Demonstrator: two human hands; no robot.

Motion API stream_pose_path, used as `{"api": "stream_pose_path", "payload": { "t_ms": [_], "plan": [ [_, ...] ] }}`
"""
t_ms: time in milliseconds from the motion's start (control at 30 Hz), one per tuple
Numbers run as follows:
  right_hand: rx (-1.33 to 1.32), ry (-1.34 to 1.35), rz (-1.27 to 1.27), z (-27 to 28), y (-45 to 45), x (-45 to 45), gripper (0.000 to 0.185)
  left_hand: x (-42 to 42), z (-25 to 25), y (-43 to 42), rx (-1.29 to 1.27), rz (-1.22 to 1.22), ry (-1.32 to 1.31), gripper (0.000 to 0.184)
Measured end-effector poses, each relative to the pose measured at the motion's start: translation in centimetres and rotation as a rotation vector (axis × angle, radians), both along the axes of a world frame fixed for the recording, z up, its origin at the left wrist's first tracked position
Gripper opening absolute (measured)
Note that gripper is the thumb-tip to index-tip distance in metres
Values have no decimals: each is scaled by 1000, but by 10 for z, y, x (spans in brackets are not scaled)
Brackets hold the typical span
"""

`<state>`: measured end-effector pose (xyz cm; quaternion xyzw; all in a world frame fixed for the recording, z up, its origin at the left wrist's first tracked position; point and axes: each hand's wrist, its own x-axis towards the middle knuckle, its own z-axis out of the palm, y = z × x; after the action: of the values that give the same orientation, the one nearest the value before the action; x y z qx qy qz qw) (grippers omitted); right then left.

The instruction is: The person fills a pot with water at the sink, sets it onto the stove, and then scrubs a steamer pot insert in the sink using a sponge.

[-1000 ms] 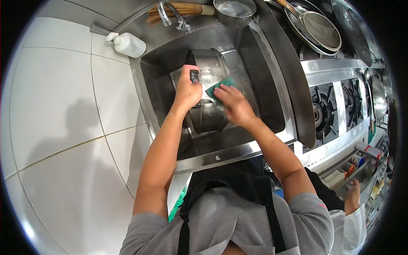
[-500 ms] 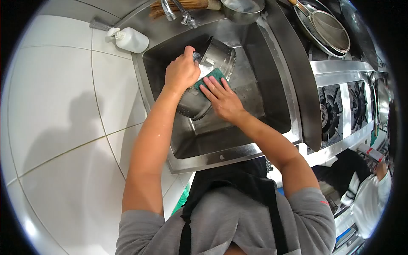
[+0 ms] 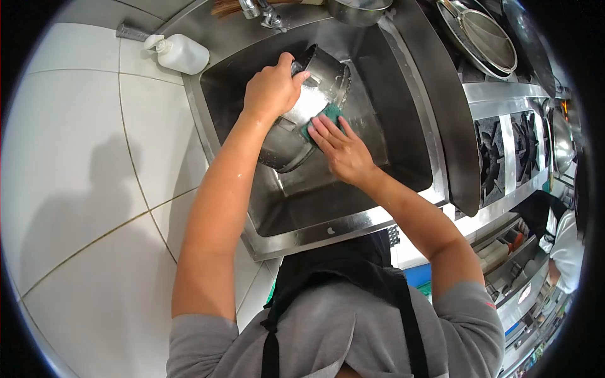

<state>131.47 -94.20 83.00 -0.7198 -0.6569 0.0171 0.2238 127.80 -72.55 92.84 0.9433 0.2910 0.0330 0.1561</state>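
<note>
A shiny metal pot (image 3: 287, 150) lies tilted inside the steel sink (image 3: 403, 151), wet, with small handle brackets on its side. At its upper left edge my left hand (image 3: 270, 94) is closed on it, the thumb lying along the metal and some fingertips hidden behind. My right hand (image 3: 342, 151) presses a green scouring pad (image 3: 329, 116) against the pot's lower right side, its fingers laid over the pad.
A tap (image 3: 271, 17) and a metal bowl (image 3: 359, 11) are at the sink's far edge. On the left stands a white pump bottle (image 3: 183, 54) by the tiled wall. To the right are a stove (image 3: 491, 157), a strainer (image 3: 488, 41) and a person in white (image 3: 566, 252).
My right hand and the scouring pad have slid right and down across the pot. The left hand keeps its hold with the thumb more extended. The person in white has shifted in view.
</note>
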Motion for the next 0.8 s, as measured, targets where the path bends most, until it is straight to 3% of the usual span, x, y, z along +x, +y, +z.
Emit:
{"api": "stream_pose_path", "payload": {
  "t_ms": [133,333,500,700,800],
  "plan": [
    [64,-69,-90,20,50,8,56,2,0,1,34,-34,-7,49],
    [-35,-83,-154,9,4,-22,51,6,3,-2,11,-29,51,49],
    [38,-115,-281,20,68,0,52,7,-2,-1,47,-45,26,49],
    [6,-153,-306,13,21,-30,53,9,6,-2,34,-50,57,51],
    [14,-131,-344,19,53,-17,56,9,7,-2,-9,-28,88,53]
  ]
}}
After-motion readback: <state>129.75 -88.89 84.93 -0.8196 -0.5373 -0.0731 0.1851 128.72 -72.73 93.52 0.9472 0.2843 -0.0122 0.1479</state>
